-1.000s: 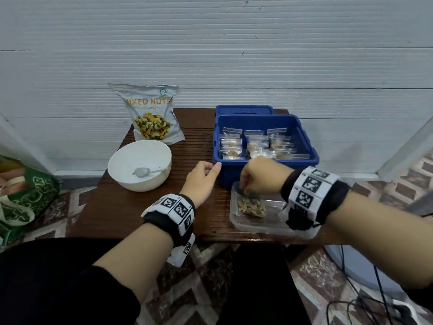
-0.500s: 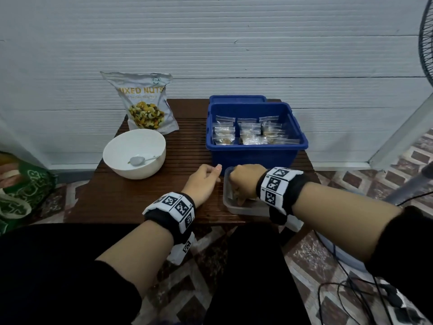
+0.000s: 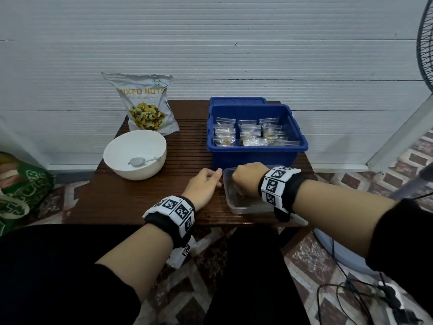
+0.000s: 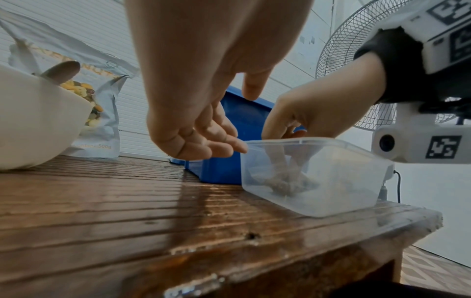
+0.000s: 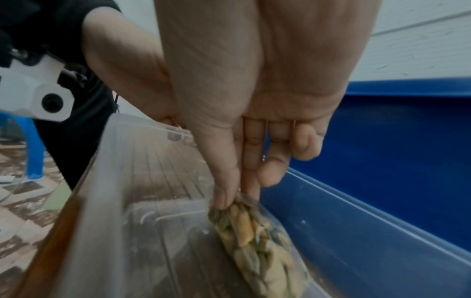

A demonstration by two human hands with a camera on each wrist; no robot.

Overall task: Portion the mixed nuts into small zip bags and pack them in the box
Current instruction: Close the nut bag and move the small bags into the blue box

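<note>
My right hand [image 3: 243,181] reaches down into a clear plastic container [image 3: 246,205] at the table's front right. In the right wrist view its thumb and forefinger [image 5: 237,197] pinch the top of a small zip bag of mixed nuts [image 5: 254,242] lying inside it. My left hand [image 3: 216,177] hovers just left of the container with loosely curled fingers [image 4: 216,145] that hold nothing, their tips at its rim [image 4: 300,141]. Behind stands the blue box [image 3: 257,156] with several filled zip bags [image 3: 250,134] in rows.
A mixed nuts pouch [image 3: 145,106] leans on the wall at the back left. In front of it is a white bowl [image 3: 134,170] with a spoon [image 3: 140,160]. A fan [image 3: 425,43] stands to the right, a green bag [image 3: 18,191] to the left, cables on the floor.
My right hand has sunk into the container and now covers the nut bag that showed beside it a second ago. The left hand has hardly moved.
</note>
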